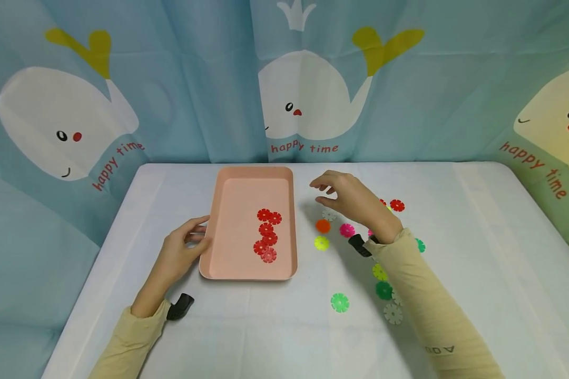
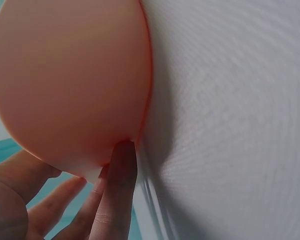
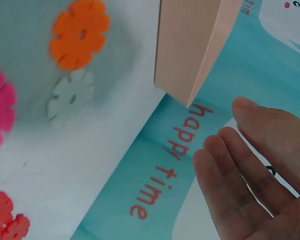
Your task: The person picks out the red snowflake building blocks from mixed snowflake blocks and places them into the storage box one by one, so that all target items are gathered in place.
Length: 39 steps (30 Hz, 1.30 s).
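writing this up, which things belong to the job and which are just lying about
Likely the job: left hand, pink tray it touches, empty right hand, red discs inside, loose coloured discs nearby.

Likely just surroundings: whale-print curtain, white table, black wrist attachments.

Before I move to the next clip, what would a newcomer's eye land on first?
Probably the pink tray, with red discs in it and the left hand touching its left edge. Next, the right hand, raised to the tray's right near scattered colourful discs. Behind, white whales decorate the blue curtain.
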{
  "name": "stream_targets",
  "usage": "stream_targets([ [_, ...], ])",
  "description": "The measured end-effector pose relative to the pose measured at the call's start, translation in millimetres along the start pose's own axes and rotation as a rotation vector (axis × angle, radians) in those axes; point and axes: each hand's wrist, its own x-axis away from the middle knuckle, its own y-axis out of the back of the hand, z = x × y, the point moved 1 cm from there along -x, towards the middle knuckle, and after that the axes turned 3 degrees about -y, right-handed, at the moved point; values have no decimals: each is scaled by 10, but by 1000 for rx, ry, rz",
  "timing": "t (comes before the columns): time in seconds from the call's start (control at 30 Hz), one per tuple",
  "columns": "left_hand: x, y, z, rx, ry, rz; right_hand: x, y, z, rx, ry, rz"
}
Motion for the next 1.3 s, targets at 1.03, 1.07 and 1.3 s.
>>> stream_targets([
  [1.03,1,27,-56,18,11,-3,325,106,-459,30,-153,37],
  [1.07,0,28,-59,18,8,-3,334,108,-475,32,-159,36],
  [1.3,3,23,-45,20,12,2,380,84,-562,32,-172,43],
])
